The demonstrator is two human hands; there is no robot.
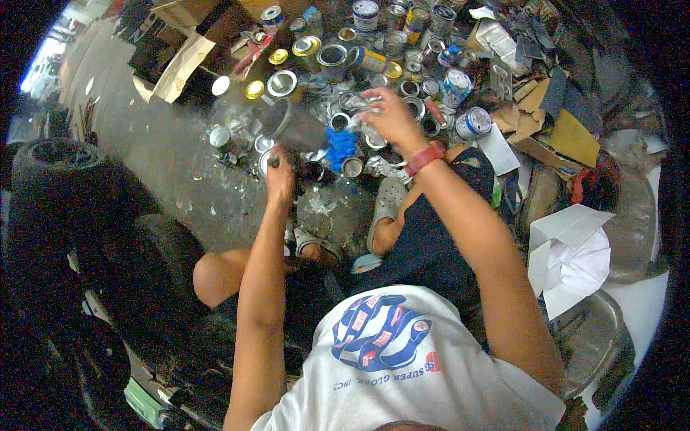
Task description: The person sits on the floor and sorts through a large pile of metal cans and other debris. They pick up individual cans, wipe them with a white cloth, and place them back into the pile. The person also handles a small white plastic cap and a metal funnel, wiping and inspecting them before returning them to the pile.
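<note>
left hand [280, 179] grip closed round a dark tool handle [273, 162], right hand [392, 118] grip pinching crumpled foil [359, 108], above scattered tin cans [332, 61] on the floor [158, 144]

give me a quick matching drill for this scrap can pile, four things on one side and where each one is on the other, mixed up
Things:
1. red wristband
2. blue scrap
3. white open box
4. brown cardboard flap

Places:
a. far left of the can pile
b. on the right hand wrist
c. at the person's right side, near the lower right
d. on the ground between the two hands, right of the left hand

Pairs: 1-b, 2-d, 3-c, 4-a
</note>
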